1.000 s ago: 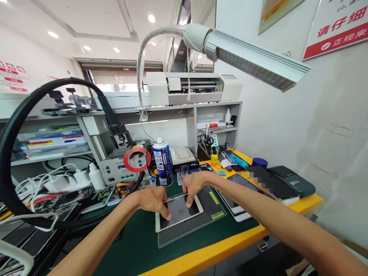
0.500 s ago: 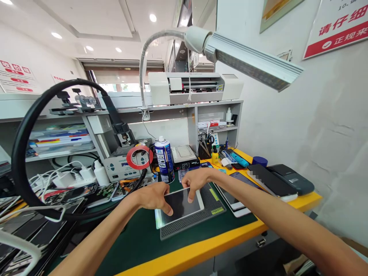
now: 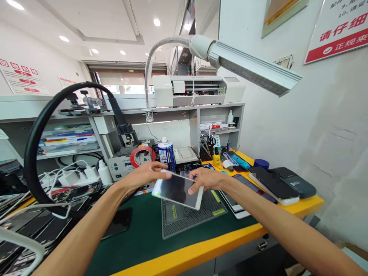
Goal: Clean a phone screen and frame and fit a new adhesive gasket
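Note:
A white-framed tablet [image 3: 178, 190] with a dark, reflective screen is tilted above the grey perforated mat [image 3: 198, 214]. At its upper left corner my left hand [image 3: 145, 174] is closed, thumb over the front and fingers behind. My right hand [image 3: 205, 180] pinches the right edge, its thumb resting on the screen. The fingers behind the tablet are mostly hidden. Beneath, the mat lies on the green work surface [image 3: 143, 237], a dark pad with yellow-green lettering showing at its left part.
Left of the mat lies a black phone [image 3: 120, 221]. Thick black hose [image 3: 30, 161] arcs over piled devices. A blue spray can [image 3: 166, 153] and red tape roll [image 3: 143, 155] stand behind. More tablets [image 3: 234, 203] lie right. A lamp [image 3: 255, 67] hangs overhead.
Both hands have raised the tablet off the mat and turned it, its right end now lower. More of the mat shows. The view has shifted slightly, and the black phone is now visible.

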### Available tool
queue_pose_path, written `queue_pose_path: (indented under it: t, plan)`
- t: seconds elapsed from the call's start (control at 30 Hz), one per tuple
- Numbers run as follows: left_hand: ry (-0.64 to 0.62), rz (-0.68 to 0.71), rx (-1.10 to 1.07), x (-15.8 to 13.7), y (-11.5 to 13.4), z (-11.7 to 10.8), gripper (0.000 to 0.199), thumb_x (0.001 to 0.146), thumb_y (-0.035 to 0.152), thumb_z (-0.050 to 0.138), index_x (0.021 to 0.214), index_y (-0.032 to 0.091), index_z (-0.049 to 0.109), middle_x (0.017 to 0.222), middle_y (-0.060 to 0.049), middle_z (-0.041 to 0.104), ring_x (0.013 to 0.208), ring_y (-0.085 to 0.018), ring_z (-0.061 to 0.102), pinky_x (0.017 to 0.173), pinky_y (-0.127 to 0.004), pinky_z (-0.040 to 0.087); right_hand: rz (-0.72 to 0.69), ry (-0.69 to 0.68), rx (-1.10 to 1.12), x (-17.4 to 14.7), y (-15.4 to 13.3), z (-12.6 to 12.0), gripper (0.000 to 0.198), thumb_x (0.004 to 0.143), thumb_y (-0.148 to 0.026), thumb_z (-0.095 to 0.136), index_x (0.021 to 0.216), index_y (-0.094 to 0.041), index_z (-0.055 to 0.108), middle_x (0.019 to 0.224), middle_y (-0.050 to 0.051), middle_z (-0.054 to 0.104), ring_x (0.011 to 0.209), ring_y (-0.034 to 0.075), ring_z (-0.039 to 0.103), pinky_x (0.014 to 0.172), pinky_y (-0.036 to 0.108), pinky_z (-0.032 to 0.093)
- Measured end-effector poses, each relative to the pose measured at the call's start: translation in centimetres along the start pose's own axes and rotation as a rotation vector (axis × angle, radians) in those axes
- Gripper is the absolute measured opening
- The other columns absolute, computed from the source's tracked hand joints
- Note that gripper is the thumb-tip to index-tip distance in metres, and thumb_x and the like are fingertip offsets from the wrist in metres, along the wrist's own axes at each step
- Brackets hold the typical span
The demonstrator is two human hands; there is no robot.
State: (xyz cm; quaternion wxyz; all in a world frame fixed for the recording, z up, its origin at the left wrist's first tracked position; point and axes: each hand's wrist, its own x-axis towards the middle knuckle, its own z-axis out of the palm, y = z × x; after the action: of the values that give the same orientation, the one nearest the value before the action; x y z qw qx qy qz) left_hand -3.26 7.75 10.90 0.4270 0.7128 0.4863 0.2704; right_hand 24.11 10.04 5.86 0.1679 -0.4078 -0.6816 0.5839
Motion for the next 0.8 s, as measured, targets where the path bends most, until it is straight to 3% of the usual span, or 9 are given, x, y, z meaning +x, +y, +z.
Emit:
queue_pose_path:
  t: [0.13,0.23,0.37,0.6,0.8]
  plan:
    - [0.209,0.064,-0.419,-1.1,-1.4,1.5,0.067,0.088,0.07,0.048,0.123,0.015,0.062,0.13,-0.018,0.066,0.118,-0.031,0.064,0.092,-0.04,0.054,-0.072,0.147,0.366,-0.2,1.4,2.8,0.014,0.092,-0.024,0.07,0.1,-0.015,0.063,0.095,0.001,0.067,0.081,0.016,0.068,0.072,0.033,0.059]
    - [0.19,0.07,-0.615,-1.5,-2.7,4.5,0.053,0.089,0.059,0.057,0.119,0.016,0.066,0.123,-0.016,0.071,0.113,-0.03,0.067,0.092,-0.04,0.055,-0.114,0.206,0.578,0.0,2.1,5.5,0.033,0.077,-0.027,0.085,0.092,-0.019,0.057,0.091,-0.001,0.068,0.081,0.016,0.069,0.077,0.036,0.061]
    - [0.168,0.036,-0.773,-1.3,-4.1,7.2,0.041,0.085,0.047,0.07,0.107,0.013,0.072,0.106,-0.013,0.077,0.097,-0.028,0.072,0.085,-0.036,0.056,-0.11,0.273,0.734,0.2,2.4,8.7,0.053,0.056,-0.032,0.096,0.084,-0.022,0.052,0.079,-0.003,0.065,0.071,0.015,0.066,0.07,0.033,0.06]
    - [0.179,-0.037,-0.922,-0.4,-5.8,8.2,0.028,0.077,0.033,0.082,0.091,0.01,0.073,0.085,-0.011,0.078,0.072,-0.02,0.072,0.071,-0.029,0.056,-0.072,0.391,0.871,0.7,2.9,11.0,0.055,0.051,-0.032,0.097,0.073,-0.023,0.047,0.077,-0.001,0.065,0.074,0.017,0.066,0.07,0.035,0.06]
    - [0.19,-0.052,-1.019,-0.2,-6.2,9.0,0.027,0.081,0.031,0.079,0.096,0.009,0.072,0.086,-0.013,0.079,0.074,-0.023,0.075,0.07,-0.03,0.059,-0.049,0.434,0.924,1.2,2.7,11.6,0.053,0.052,-0.03,0.096,0.074,-0.022,0.049,0.076,0.0,0.066,0.073,0.017,0.065,0.069,0.036,0.06]
